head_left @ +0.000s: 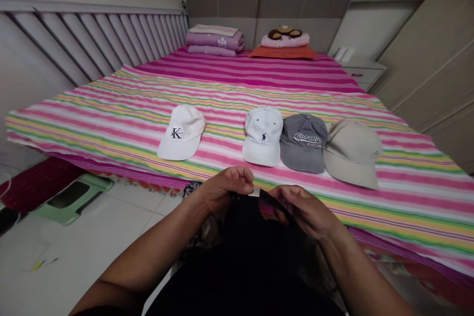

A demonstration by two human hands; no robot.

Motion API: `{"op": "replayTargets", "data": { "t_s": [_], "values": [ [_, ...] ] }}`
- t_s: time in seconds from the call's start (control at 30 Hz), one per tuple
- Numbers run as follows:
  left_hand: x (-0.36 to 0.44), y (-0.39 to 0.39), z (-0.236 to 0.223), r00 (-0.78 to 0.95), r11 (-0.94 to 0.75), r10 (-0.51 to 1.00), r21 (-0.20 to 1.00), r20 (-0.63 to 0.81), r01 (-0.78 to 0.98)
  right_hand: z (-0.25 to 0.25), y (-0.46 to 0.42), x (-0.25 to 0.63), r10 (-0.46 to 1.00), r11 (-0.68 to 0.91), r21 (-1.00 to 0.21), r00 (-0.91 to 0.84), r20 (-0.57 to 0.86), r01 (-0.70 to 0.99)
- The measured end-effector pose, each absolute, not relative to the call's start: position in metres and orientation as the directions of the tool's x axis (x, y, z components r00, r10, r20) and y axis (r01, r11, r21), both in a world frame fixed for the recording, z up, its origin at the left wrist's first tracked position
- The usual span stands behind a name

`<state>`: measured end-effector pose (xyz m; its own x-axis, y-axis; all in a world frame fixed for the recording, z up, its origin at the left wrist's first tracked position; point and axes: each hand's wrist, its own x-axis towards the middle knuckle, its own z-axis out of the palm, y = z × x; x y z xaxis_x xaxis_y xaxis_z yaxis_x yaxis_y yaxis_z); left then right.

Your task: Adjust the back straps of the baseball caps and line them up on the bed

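Observation:
Both my hands hold a black cap [255, 227] close to my body, just in front of the bed's near edge. My left hand [225, 187] pinches its rear strap, where a small white tag shows. My right hand [299, 207] is closed on the strap's other side. On the striped bedspread [111, 123] beyond lie several caps in a row: a white cap with a dark letter logo [182, 132], a white cap with a small dark emblem [263, 135], a grey cap with stitched lettering [304, 142] and a beige cap [351, 152].
Folded purple bedding [215, 39] and a pillow with a plush toy [285, 42] sit at the headboard. A nightstand [361, 71] stands at the right, beside a wardrobe [433, 64]. A green stool [72, 197] and dark red mat [35, 182] are on the tiled floor at left.

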<state>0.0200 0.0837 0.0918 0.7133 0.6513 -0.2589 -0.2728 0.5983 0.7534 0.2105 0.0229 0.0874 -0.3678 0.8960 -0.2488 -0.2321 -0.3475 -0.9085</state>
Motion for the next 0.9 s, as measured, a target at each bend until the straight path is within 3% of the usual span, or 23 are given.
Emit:
{"op": "replayTargets", "data": {
  "t_s": [0.17,0.3,0.43,0.7,0.9],
  "values": [
    [0.01,0.094,0.094,0.697,0.591,0.677,0.74,-0.238,-0.322,0.08,0.027,0.22,0.881,-0.425,-0.844,-0.362,-0.304,-0.327],
    [0.0,0.104,0.093,0.759,0.596,0.632,0.723,-0.155,-0.349,0.085,0.031,0.216,0.937,-0.33,-0.788,-0.283,-0.206,-0.52],
    [-0.014,0.116,0.068,0.806,0.598,0.586,0.717,-0.085,-0.359,0.093,0.039,0.21,0.958,-0.273,-0.754,-0.236,-0.161,-0.598],
    [-0.039,0.097,-0.006,0.745,0.633,0.623,0.712,-0.237,-0.303,0.076,0.057,0.196,0.956,-0.293,-0.669,-0.182,-0.232,-0.683],
    [-0.04,0.085,-0.009,0.535,0.53,0.81,0.693,-0.242,-0.488,0.069,0.08,0.185,0.914,-0.404,-0.664,-0.237,-0.331,-0.629]
  ]
}}
